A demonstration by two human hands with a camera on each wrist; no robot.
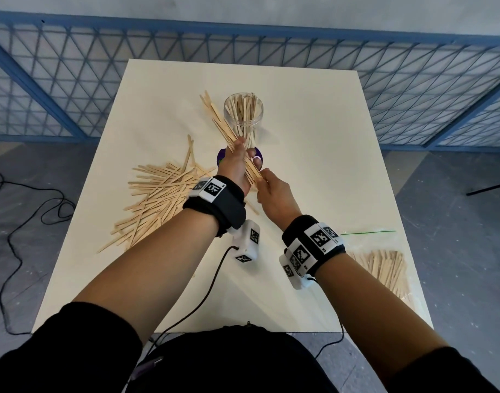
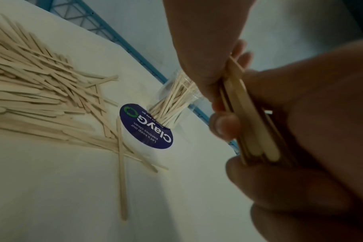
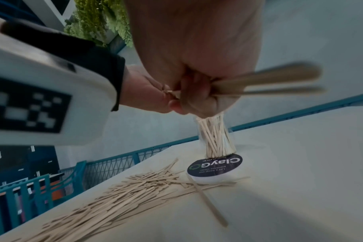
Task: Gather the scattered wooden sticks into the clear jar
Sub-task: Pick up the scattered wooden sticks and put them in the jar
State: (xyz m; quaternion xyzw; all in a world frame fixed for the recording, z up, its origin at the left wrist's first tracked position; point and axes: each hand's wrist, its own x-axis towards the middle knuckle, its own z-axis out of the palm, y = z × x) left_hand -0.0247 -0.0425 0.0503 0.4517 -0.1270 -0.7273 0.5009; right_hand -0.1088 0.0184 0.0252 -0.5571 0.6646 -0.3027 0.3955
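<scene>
Beside clear jar: stick bundle gripped by both hands.

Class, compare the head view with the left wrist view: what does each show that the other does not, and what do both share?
Only the head view shows the bagged sticks at the table's right edge and both wristbands. Only the left wrist view shows the lid's ClayGo lettering. Both show the jar holding sticks, the loose pile, and the bundle gripped by the left hand and right hand.
</scene>
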